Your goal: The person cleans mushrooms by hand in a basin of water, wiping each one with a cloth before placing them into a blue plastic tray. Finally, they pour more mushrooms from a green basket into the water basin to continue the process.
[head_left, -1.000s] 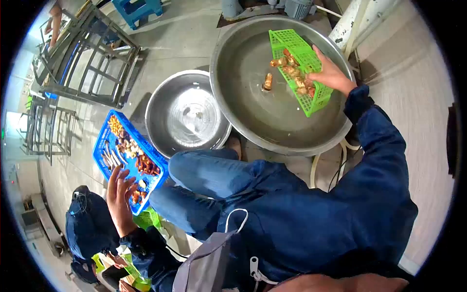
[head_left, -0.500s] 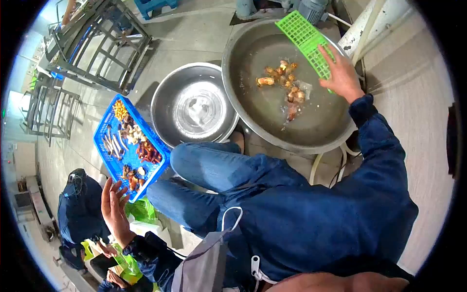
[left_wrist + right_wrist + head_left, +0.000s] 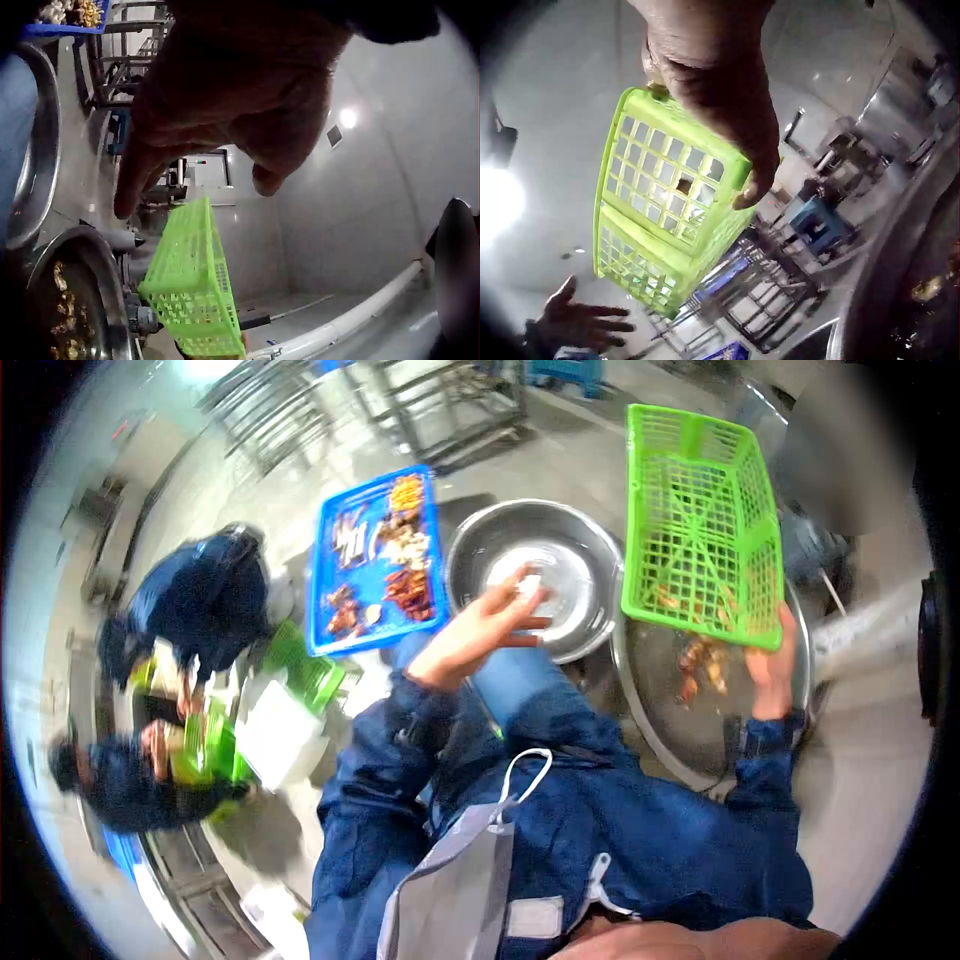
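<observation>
My right hand [image 3: 772,665] grips the near end of a green mesh basket [image 3: 703,530], raised above the large metal basin [image 3: 640,710]. In the right wrist view the thumb of that hand [image 3: 712,82] wraps over the rim of the basket [image 3: 660,180]. Brown mushroom-like pieces [image 3: 705,660] lie in the water of the large basin, below the basket. My left hand [image 3: 480,630] hovers with spread fingers over the near side of the smaller metal basin [image 3: 535,510], holding nothing. The left wrist view also shows the left hand [image 3: 232,90] apart from the basket [image 3: 187,277].
A blue tray [image 3: 345,585] with sorted piles of food pieces stands left of the small basin. Two people in dark clothes [image 3: 205,590] work at the left beside green baskets [image 3: 300,665]. Metal racks [image 3: 430,405] and a blue stool [image 3: 567,374] stand farther back.
The pieces tipped out of the green basket into the large basin. My right hand has lifted and turned the basket, while the left hand has moved right from beside the blue tray. The head view has shifted.
</observation>
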